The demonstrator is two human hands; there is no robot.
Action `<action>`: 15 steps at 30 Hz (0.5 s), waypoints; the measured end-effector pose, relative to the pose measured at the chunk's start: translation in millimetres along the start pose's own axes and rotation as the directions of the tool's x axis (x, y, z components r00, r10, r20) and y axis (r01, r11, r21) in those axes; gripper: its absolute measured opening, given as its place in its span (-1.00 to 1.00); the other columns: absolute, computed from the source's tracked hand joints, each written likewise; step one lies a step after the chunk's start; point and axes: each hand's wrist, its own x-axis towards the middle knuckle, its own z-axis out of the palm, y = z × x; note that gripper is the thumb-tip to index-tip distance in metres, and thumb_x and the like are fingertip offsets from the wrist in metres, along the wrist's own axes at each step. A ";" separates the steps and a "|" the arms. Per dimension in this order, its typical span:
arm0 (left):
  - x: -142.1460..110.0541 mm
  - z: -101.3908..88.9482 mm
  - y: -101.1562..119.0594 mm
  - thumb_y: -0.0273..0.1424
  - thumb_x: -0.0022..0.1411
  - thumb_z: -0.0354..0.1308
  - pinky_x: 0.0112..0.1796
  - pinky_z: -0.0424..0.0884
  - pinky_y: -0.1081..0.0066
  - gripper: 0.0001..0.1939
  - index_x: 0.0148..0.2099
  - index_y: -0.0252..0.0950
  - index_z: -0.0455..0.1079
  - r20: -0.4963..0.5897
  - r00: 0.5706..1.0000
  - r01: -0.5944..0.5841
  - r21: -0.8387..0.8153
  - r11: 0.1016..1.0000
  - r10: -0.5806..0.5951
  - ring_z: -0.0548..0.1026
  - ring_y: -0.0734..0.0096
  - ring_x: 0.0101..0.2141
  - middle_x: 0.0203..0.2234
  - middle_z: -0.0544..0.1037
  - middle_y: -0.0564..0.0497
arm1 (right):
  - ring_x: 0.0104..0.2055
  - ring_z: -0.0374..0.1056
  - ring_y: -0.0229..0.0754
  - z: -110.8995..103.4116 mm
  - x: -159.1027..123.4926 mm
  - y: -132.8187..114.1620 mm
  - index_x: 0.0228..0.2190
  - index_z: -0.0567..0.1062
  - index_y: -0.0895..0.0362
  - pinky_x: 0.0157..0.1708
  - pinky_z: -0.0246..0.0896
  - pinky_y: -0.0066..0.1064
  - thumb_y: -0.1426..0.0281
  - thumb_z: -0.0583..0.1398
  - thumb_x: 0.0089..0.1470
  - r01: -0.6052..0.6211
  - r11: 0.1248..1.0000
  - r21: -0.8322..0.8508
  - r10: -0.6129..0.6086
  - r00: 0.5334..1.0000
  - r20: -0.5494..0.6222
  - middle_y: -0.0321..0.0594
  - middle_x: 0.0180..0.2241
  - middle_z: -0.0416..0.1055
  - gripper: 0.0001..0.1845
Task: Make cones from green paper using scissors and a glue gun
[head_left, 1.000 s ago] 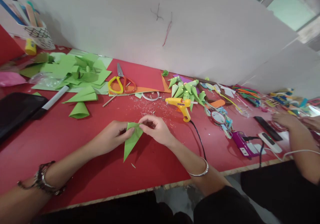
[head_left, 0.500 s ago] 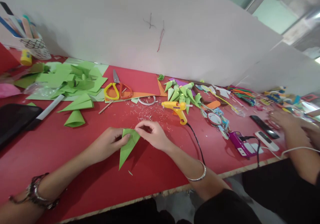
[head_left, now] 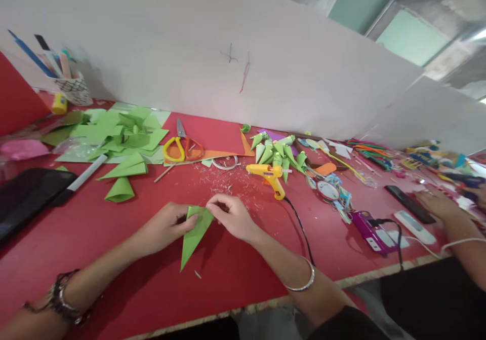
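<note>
A green paper cone (head_left: 194, 238), its point toward me, is held between both hands above the red table. My left hand (head_left: 167, 228) grips its left side, the thumb pressed on the front face. With thumb and index finger, my right hand (head_left: 231, 217) pinches the top right corner. Just beyond my hands lie small paper scraps (head_left: 224, 180). To their right a yellow glue gun (head_left: 270, 177) rests on its side. Left of my hands a rolled green cone (head_left: 120, 190) lies beside folded green paper (head_left: 126, 167).
Scissors (head_left: 182, 145) lie on red and orange sheets at the back. Several finished green cones (head_left: 279, 150) are heaped behind the glue gun. Its black cord (head_left: 301, 228) runs off the front edge. A purple power strip (head_left: 374, 232) and a co-worker's hand (head_left: 436, 203) are at right.
The view has tilted slightly, so everything sits lower in it. Both my hands keep the same hold on the paper cone. The co-worker's hands at right have shifted.
</note>
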 end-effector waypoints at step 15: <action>-2.9 1.6 1.6 -0.21 0.15 -0.09 -0.62 0.07 0.59 -0.65 -0.55 -0.34 0.20 0.207 0.978 0.031 -0.286 0.958 0.030 0.11 0.61 -0.66 -0.71 0.14 0.16 | -0.67 0.09 -0.44 -1.2 4.0 -0.2 -0.55 0.31 0.15 -0.65 0.01 -0.57 0.32 0.05 0.01 -0.145 0.968 0.205 0.169 0.980 -0.104 -0.43 -0.67 0.18 -0.80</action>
